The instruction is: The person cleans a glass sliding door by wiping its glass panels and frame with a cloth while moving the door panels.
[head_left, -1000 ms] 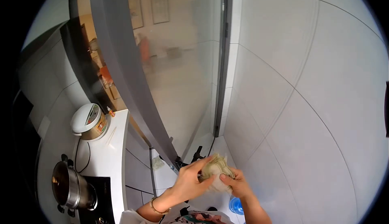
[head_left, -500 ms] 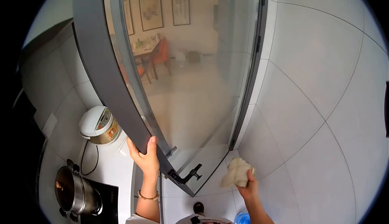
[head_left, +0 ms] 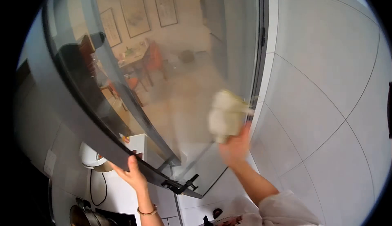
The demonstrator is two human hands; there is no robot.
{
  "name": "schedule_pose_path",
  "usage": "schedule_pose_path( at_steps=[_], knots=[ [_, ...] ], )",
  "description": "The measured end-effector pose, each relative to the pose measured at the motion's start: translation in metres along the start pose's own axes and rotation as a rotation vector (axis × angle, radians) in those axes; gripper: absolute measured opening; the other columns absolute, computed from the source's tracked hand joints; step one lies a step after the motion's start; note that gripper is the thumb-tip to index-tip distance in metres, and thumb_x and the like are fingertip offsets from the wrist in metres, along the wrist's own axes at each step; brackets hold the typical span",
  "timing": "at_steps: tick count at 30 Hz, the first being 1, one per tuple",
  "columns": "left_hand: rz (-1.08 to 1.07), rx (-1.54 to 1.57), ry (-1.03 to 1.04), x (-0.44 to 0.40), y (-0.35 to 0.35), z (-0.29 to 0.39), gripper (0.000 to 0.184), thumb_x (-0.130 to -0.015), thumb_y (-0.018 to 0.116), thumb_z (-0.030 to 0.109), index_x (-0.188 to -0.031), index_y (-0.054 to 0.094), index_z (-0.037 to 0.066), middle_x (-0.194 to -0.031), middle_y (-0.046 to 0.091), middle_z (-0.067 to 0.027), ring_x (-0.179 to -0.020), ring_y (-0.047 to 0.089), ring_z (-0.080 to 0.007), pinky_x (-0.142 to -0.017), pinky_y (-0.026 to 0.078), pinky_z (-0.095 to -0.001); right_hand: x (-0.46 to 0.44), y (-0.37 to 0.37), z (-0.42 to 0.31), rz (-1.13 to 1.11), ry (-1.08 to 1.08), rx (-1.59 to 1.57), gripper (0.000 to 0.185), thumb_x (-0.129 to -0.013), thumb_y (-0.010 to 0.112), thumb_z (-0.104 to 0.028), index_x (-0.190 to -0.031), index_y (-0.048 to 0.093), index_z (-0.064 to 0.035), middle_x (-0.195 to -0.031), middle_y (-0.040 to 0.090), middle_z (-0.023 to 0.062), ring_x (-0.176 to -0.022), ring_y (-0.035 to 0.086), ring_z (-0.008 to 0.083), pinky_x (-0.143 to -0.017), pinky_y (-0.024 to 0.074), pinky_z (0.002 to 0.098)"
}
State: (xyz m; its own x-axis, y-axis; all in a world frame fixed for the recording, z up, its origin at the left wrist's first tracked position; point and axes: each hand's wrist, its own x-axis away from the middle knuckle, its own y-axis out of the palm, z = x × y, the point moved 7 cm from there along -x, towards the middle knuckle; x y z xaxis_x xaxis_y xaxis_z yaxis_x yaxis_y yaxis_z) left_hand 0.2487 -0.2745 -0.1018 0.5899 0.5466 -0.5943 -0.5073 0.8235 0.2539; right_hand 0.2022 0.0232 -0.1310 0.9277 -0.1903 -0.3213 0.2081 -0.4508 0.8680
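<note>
A glass door (head_left: 192, 83) in a dark grey frame stands before me at an angle. My left hand (head_left: 132, 177) grips the frame's edge low on the left, thumb on the near face and fingers behind. In my right hand (head_left: 237, 146) is a bunched pale cloth (head_left: 226, 115), up in front of the lower right glass. Motion blurs both, and I cannot tell whether the cloth touches the pane. A black door handle (head_left: 181, 185) sits on the frame, right of my left hand.
On the left a white counter (head_left: 118, 187) holds a rice cooker (head_left: 93, 157) with a cord and a steel pot (head_left: 83, 215). Tiled wall (head_left: 322, 103) runs along the right. Through the glass show a table (head_left: 134, 56), orange chairs (head_left: 154, 58) and framed pictures.
My right hand has lifted the cloth from near the floor up to the glass. The door's free edge now appears farther left, my left hand still on it. The view has shifted.
</note>
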Motion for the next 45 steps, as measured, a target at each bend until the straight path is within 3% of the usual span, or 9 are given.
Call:
schedule_pose_path(
  at_steps=[1,4,8,14,18,29,36,39,45],
  knots=[
    [0.045,0.009,0.006,-0.004,-0.003,-0.005,0.067,-0.081,0.062,0.02,-0.133,0.024,0.002,-0.103,0.05,-0.0129,-0.081,0.055,-0.0185,-0.066,0.052,-0.0326,-0.015,-0.02,0.04,-0.058,-0.014,-0.035,0.05,-0.093,0.031,-0.04,-0.131,0.032,-0.0081,-0.134,0.036,0.0083,-0.12,0.038,0.025,-0.102,0.0262,0.0377],
    [0.09,-0.031,0.038,-0.013,-0.011,-0.014,0.066,-0.081,0.062,0.025,-0.13,0.026,0.002,-0.104,0.049,-0.013,-0.08,0.056,-0.0202,-0.065,0.053,-0.0333,-0.015,0.107,0.082,-0.807,-0.771,1.639,0.05,-0.082,0.048,-0.042,-0.13,0.041,-0.0265,-0.143,0.022,0.0076,-0.135,0.003,0.0293,-0.099,-0.0149,0.056],
    [0.095,-0.236,0.142,-0.011,-0.017,-0.021,0.07,-0.086,0.055,0.03,-0.136,0.017,-0.001,-0.126,0.039,-0.0148,-0.105,0.047,-0.0234,-0.089,0.041,-0.0331,-0.035,0.091,0.082,-0.619,-1.246,1.458,0.046,-0.078,0.05,-0.052,-0.118,0.053,-0.0306,-0.143,0.024,0.0029,-0.134,0.008,0.0242,-0.1,-0.006,0.0566],
    [0.318,-0.202,0.094,-0.008,-0.055,-0.054,0.055,-0.086,0.055,0.031,-0.127,0.033,0.002,-0.097,0.057,-0.012,-0.076,0.058,-0.0196,-0.068,0.048,-0.0294,-0.108,0.032,0.049,-0.792,-1.012,1.395,0.034,-0.072,0.055,-0.045,-0.087,0.067,-0.017,-0.126,0.042,0.0081,-0.118,0.034,0.0263,-0.093,0.0185,0.0584],
    [0.384,-0.218,-0.052,-0.003,-0.057,-0.058,0.057,-0.088,0.049,0.035,-0.129,0.028,0.002,-0.096,0.057,-0.0138,-0.08,0.058,-0.0205,-0.069,0.048,-0.0311,-0.184,-0.048,-0.013,-0.469,-1.095,1.591,0.084,-0.074,0.05,-0.057,-0.125,0.034,0.0089,-0.13,0.029,0.0258,-0.123,0.024,0.0395,-0.097,0.0077,0.06],
    [0.59,-0.27,-0.053,0.004,-0.058,-0.06,0.074,-0.089,0.05,0.037,-0.14,0.007,0.005,-0.106,0.052,-0.011,-0.082,0.057,-0.0196,-0.074,0.047,-0.0318,-0.302,-0.168,-0.135,-0.485,-1.058,1.903,0.084,-0.063,0.056,-0.063,-0.123,0.043,-0.0043,-0.129,0.032,0.0236,-0.126,0.018,0.0408,-0.096,0.0025,0.058],
    [0.291,-0.424,0.174,-0.037,-0.049,-0.024,0.067,-0.089,0.041,0.036,-0.138,0.014,0.0,-0.144,0.014,-0.0149,-0.133,0.011,-0.023,-0.107,0.006,-0.0335,-0.338,-0.138,-0.147,-0.409,-1.092,1.651,0.077,-0.078,0.049,-0.055,-0.123,0.037,0.0073,-0.137,0.021,0.0251,-0.128,0.015,0.0399,-0.102,0.002,0.0531],
    [0.174,-0.374,0.193,-0.063,-0.029,0.011,0.069,-0.091,0.042,0.038,-0.14,0.006,0.006,-0.104,0.055,-0.0138,-0.089,0.058,-0.0213,-0.079,0.046,-0.0299,-0.32,-0.129,-0.135,-0.237,-1.199,1.493,0.054,-0.09,0.038,-0.034,-0.117,0.043,0.012,-0.137,0.021,0.0279,-0.127,0.017,0.0424,-0.104,0.0097,0.049],
    [0.183,-0.218,0.037,-0.063,0.004,0.018,0.071,-0.091,0.048,0.031,-0.139,0.005,0.001,-0.107,0.052,-0.0114,-0.089,0.054,-0.0165,-0.081,0.043,-0.0267,-0.28,-0.108,-0.089,-0.066,-1.084,1.387,0.047,-0.092,0.037,-0.025,-0.119,0.04,0.0124,-0.134,0.024,0.0274,-0.125,0.023,0.0385,-0.103,0.0148,0.0437]
  ],
)
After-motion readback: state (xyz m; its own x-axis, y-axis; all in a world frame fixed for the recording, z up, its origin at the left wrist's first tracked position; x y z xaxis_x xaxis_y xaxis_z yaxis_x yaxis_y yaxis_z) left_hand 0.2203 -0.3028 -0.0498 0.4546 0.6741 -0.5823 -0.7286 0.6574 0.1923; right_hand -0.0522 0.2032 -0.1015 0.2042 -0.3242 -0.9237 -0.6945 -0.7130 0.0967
